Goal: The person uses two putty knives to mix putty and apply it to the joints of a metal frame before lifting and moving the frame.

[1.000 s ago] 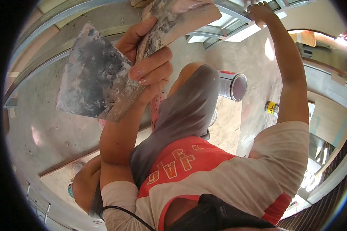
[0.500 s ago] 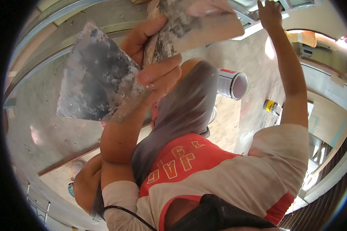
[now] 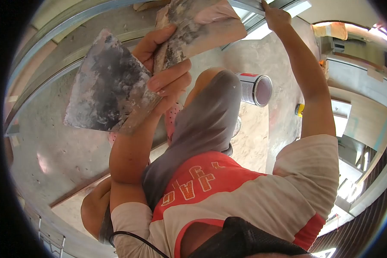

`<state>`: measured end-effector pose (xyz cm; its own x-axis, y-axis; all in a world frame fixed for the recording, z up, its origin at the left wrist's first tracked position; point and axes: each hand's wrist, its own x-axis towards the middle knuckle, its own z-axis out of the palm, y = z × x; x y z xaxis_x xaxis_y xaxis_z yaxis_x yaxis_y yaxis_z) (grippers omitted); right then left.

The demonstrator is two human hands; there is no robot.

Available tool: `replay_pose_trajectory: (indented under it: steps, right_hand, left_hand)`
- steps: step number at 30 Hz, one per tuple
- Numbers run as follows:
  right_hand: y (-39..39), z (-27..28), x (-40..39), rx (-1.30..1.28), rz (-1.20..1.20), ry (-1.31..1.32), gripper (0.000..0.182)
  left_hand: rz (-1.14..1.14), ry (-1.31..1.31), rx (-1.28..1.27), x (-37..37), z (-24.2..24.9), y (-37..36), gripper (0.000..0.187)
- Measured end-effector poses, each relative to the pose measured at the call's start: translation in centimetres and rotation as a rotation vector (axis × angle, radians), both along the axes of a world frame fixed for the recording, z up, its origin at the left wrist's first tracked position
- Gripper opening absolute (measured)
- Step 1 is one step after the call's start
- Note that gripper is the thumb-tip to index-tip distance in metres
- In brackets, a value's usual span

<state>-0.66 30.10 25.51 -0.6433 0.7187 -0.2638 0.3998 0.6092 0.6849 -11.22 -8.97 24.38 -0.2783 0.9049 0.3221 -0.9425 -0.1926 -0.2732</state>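
Note:
My left hand (image 3: 170,79) is closed around two filler-smeared putty spreaders held together in front of my chest. One spreader (image 3: 105,86) is a broad grey blade that flares to the left, streaked with pale and dark residue. The other spreader (image 3: 202,32) fans out to the upper right and carries a smooth lump of pinkish filler (image 3: 217,12) on its face. My right hand (image 3: 278,19) is stretched up at the top right, one finger extended against a metal frame (image 3: 247,5). Its other fingers are partly hidden, and I see no tool in it.
An open can (image 3: 262,90) stands on the floor past my knee, and a small yellow-labelled can (image 3: 299,110) is partly behind my right arm. A curved metal rail (image 3: 43,84) runs along the left. Boards (image 3: 365,124) lean at the right.
My right hand has shifted left along the metal frame. The spreaders in my left hand have moved slightly left. My right arm now covers part of the small yellow-labelled can.

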Motion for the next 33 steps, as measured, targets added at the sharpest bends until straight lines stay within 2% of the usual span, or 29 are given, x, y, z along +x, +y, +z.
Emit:
replay_pose_trajectory:
  steps: [1, 5, 9, 12, 15, 16, 17, 19, 21, 23, 28, 33]
  right_hand:
    - [-0.2, 0.2, -0.4, 0.007, -0.058, -0.037, 0.055]
    - [-0.4, 0.7, 0.0, 0.025, -0.024, -0.101, 0.059]
    - [-1.1, 1.4, 0.6, 0.009, -0.079, -0.121, 0.070]
    - [-0.7, 1.7, 1.5, -0.048, -0.110, -0.136, 0.079]
    - [-1.2, 3.1, 2.0, -0.083, -0.102, -0.193, 0.087]
    - [-1.6, 3.8, 1.9, -0.090, -0.091, -0.218, 0.089]
    - [-1.9, 4.4, 1.6, -0.084, -0.056, -0.234, 0.087]
    - [-2.3, 5.6, 1.0, -0.071, 0.006, -0.266, 0.083]
    - [-2.8, 5.8, -0.1, -0.058, -0.051, -0.152, 0.077]
    - [-2.3, 5.2, -0.8, -0.044, -0.052, -0.069, 0.067]
    - [-0.1, 2.8, -1.1, -0.035, 0.010, -0.151, 0.068]
    - [-0.6, 2.9, 0.1, -0.014, -0.012, -0.160, 0.071]
  left_hand:
    - [0.041, 0.012, 0.000, 0.2, -0.4, -0.2, 0.039]
    - [0.117, 0.089, 0.031, 0.2, -1.6, -0.6, 0.040]
    - [0.106, 0.044, -0.004, 0.6, -0.4, -0.8, 0.040]
    - [0.017, 0.005, -0.026, 0.4, 0.7, -0.6, 0.041]
    - [-0.114, 0.094, 0.140, -0.3, -0.4, 0.5, 0.042]
    - [-0.121, 0.103, 0.125, -0.4, -0.6, 0.4, 0.042]
    - [-0.128, 0.112, 0.111, -0.5, -0.8, 0.3, 0.042]
    - [-0.084, 0.058, -0.094, -0.1, -0.1, -0.6, 0.042]
    - [-0.057, 0.028, -0.278, 0.1, 0.9, -0.9, 0.042]
    - [-0.059, 0.048, -0.297, 0.2, 1.2, -1.0, 0.042]
    - [-0.256, 0.137, 0.099, -0.6, 0.6, -0.4, 0.049]
    - [-0.286, 0.114, 0.014, -0.6, 0.9, -0.6, 0.052]
